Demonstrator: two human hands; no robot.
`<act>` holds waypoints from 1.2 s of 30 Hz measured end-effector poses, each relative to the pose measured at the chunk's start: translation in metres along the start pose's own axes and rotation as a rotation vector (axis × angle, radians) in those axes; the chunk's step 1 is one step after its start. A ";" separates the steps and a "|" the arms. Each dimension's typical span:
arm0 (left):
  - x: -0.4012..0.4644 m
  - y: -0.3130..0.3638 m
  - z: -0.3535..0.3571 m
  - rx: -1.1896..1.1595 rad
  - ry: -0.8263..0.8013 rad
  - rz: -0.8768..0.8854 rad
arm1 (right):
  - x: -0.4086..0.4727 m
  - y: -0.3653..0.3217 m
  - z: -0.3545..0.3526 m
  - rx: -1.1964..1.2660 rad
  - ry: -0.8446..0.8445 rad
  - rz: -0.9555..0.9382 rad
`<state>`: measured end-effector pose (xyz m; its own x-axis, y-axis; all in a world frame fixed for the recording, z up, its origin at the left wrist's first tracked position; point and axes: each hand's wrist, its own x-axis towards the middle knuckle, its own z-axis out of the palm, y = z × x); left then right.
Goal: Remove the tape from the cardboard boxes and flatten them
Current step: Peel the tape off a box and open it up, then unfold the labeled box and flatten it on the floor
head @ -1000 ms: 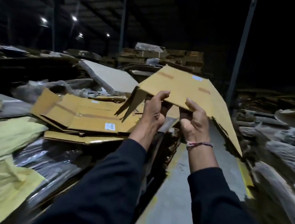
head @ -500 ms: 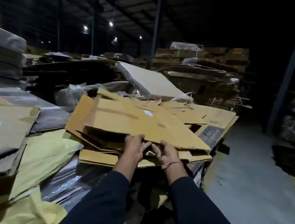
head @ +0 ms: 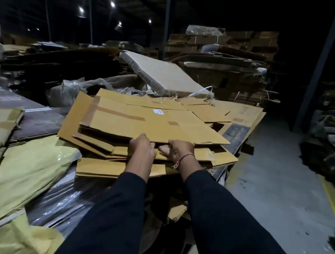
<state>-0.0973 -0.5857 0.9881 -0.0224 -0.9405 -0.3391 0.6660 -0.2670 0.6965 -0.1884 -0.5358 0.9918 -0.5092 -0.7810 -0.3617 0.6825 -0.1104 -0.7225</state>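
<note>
- Flattened cardboard box (head: 152,122): lay flat as the top sheet of a stack of flattened cardboard (head: 103,146), its near edge directly at the hands. Strips of brown tape (head: 121,114) remained on its upper face, and a small white label (head: 158,111) sat near its far edge.
- Left hand (head: 142,146): was at the near edge of the top sheet, left of centre, back of the hand up, fingertips at the edge; whether they curled round it could not be told. Dark sleeve to the wrist.
- Right hand (head: 178,150): was at the same near edge, just beside the left hand, with fingers tucked under the sheet's edge and the rest of the hand above it. A red thread bracelet (head: 183,158) circled the wrist.
- Stack beneath: several more flattened sheets, edges splayed toward the viewer, overhanging plastic-wrapped bundles (head: 61,204).
- Yellow sheets (head: 25,169): lay to the left of the stack, lower down.
- Grey slab (head: 165,75): rested tilted behind the stack, near crumpled clear plastic (head: 81,91).
- Tall cardboard pile (head: 225,57): stood well beyond the stack.
- Concrete floor (head: 272,184): ran to the right of the stack, with a yellow line (head: 332,201) along its far side.
</note>
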 end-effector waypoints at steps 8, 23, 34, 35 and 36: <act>-0.059 -0.056 -0.047 0.791 -0.051 1.040 | -0.008 0.046 -0.052 -1.459 0.162 -1.182; -0.017 -0.068 -0.050 1.915 -0.274 1.017 | 0.013 0.051 -0.091 -1.967 -0.072 -1.038; -0.083 -0.240 -0.110 1.606 -0.913 1.083 | -0.014 0.080 -0.297 -1.674 -0.070 -0.996; -0.088 -0.266 -0.122 1.604 -0.984 1.027 | -0.019 0.087 -0.327 -1.685 -0.053 -0.925; -0.092 -0.292 -0.135 1.608 -1.043 0.973 | -0.025 0.095 -0.356 -1.712 -0.030 -0.855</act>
<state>-0.1887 -0.3924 0.7306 -0.8223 -0.4464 0.3530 -0.3142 0.8733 0.3724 -0.2973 -0.3076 0.7220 -0.3597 -0.8655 0.3484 -0.8899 0.2060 -0.4070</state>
